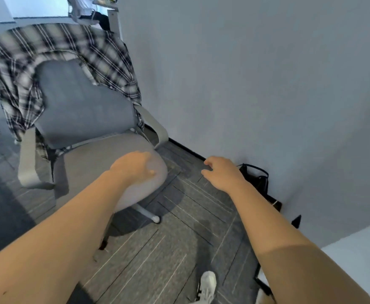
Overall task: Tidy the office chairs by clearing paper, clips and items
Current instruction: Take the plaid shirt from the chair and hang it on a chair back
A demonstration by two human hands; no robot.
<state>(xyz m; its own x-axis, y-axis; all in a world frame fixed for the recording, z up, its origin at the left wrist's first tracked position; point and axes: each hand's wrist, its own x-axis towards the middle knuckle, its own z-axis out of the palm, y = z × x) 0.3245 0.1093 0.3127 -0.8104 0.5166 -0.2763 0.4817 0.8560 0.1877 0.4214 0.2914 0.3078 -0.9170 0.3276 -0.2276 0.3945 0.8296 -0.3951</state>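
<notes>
Carpeted office, black bag against wall

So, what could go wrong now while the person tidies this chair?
The plaid shirt hangs loosely over the chair back, so it may slide off if the chair is pushed. The chair has casters and could roll away. The black bag on the floor by the wall is a trip hazard.
</notes>
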